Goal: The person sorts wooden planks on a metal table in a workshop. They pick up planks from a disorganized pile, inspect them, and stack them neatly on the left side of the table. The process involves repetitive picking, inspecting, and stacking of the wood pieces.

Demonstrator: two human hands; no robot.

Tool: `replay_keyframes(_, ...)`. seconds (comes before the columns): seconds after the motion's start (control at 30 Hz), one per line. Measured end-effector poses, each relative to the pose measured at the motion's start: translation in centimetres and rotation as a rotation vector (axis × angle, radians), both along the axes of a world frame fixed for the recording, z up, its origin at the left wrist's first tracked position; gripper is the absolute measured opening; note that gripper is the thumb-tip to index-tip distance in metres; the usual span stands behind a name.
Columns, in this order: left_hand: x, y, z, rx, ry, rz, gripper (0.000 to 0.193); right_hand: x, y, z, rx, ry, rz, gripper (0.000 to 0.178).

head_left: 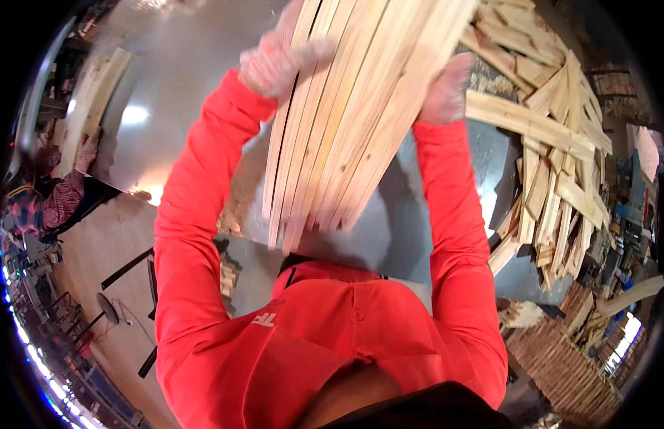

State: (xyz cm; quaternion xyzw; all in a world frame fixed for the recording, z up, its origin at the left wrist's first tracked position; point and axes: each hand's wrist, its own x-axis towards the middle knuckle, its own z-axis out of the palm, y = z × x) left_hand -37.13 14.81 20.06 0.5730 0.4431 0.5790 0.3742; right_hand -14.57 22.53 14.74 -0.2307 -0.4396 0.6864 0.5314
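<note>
A bundle of long, pale wooden slats (353,114) spans the space between my two hands, lying side by side with their near ends uneven. My left hand (285,63), pale and perhaps gloved, grips the bundle's left edge with a finger or thumb laid over the top slats. Against the right edge presses my right hand (448,89), its fingers partly hidden by the wood. The slats' far ends run out of the picture at the top. Beneath them is a grey metal tabletop (396,214).
A loose heap of wooden slats (553,157) covers the right side of the table. At the far left, a co-worker's hand (87,151) touches boards (103,93). A dark stand (106,307) is on the floor at left; stacked wood (561,357) is at lower right.
</note>
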Motion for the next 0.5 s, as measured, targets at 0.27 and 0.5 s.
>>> replay_keyframes(0.27,-1.1,4.8,14.0,0.222,-0.397,-0.025,0.084,0.5,10.7,14.5,0.291,0.525,0.685,0.075)
replay_keyframes(0.5,2.6,-5.9,-10.7,-0.167,-0.467,0.036,0.080,0.5,-0.3,-12.2,0.123,-0.534,0.180,0.080)
